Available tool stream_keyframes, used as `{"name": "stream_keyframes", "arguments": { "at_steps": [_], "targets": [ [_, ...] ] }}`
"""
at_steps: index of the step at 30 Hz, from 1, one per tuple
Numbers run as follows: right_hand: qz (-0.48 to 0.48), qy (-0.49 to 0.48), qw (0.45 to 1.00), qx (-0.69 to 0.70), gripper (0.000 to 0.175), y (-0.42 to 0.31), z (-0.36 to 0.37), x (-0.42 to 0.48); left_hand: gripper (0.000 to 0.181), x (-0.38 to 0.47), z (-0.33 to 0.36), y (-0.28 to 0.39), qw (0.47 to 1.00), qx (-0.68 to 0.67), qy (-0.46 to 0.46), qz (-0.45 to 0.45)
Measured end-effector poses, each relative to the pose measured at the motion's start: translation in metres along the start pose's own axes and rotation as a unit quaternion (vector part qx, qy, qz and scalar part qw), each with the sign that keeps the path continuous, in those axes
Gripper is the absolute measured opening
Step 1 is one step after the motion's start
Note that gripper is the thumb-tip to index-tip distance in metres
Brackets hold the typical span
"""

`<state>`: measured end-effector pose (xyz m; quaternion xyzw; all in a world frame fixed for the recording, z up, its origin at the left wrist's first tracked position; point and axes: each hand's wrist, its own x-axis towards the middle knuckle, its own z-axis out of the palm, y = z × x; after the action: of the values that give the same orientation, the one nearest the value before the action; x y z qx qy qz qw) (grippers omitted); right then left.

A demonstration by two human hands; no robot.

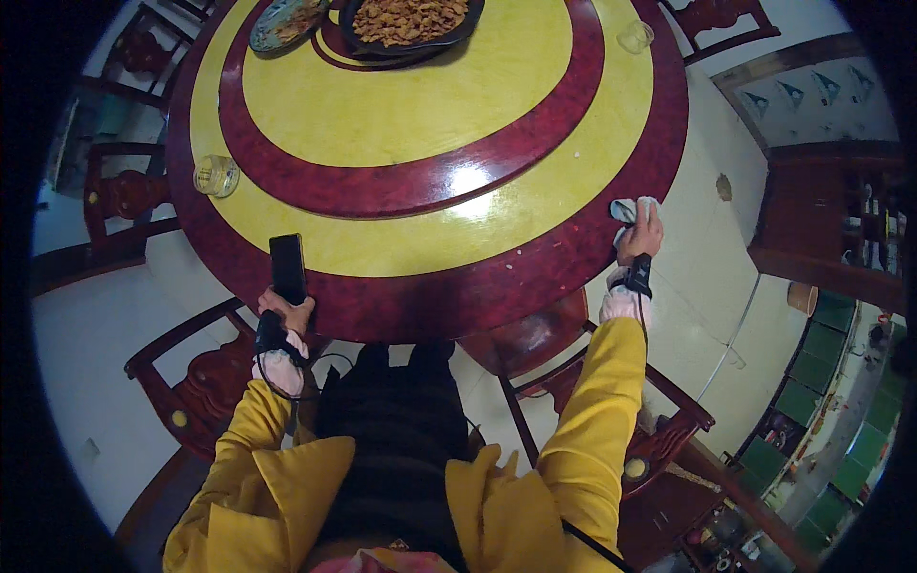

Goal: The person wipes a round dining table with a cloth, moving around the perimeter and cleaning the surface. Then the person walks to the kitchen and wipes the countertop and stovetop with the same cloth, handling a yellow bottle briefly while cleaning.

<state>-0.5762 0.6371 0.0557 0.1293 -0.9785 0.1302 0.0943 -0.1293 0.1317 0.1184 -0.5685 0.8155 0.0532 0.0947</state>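
At the near left edge of the round red and yellow table (401,251), my left hand (286,308) holds a black smartphone (287,268) upright by its lower end. My right hand (642,233) is at the table's right edge, with its fingers on a crumpled light cloth (625,210). A few small pale crumbs (509,266) lie on the red rim between the hands. Both wrists wear black strapped devices with cables. Part of the cloth is hidden under the right fingers.
The raised turntable (401,193) bears a dark pan (412,50) of brown food pieces and a patterned plate (276,36). A clear jar (215,176) stands left, a glass cup (635,37) far right. Wooden chairs (208,379) surround the table; a cabinet (809,208) is at right.
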Motion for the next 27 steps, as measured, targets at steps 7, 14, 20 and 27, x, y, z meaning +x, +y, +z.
{"name": "stream_keyframes", "arguments": {
  "at_steps": [7,14,20,27],
  "targets": [
    [-0.328,-0.130,0.898,0.263,0.029,-0.167,-0.008,-0.095,0.104,0.001,0.013,-0.018,0.998,-0.014,0.055,0.035],
    [-0.504,-0.249,0.803,0.199,0.037,-0.201,0.007,-0.062,0.094,0.005,0.011,-0.045,0.998,-0.041,0.033,0.045],
    [-0.471,-0.171,0.827,0.253,0.047,-0.130,0.011,0.032,0.092,-0.008,0.006,-0.049,0.997,-0.031,0.069,0.012],
    [-0.369,-0.074,0.917,0.133,0.048,-0.066,0.038,0.099,0.088,-0.030,0.002,-0.057,0.994,-0.037,0.099,0.004]
  ]
}}
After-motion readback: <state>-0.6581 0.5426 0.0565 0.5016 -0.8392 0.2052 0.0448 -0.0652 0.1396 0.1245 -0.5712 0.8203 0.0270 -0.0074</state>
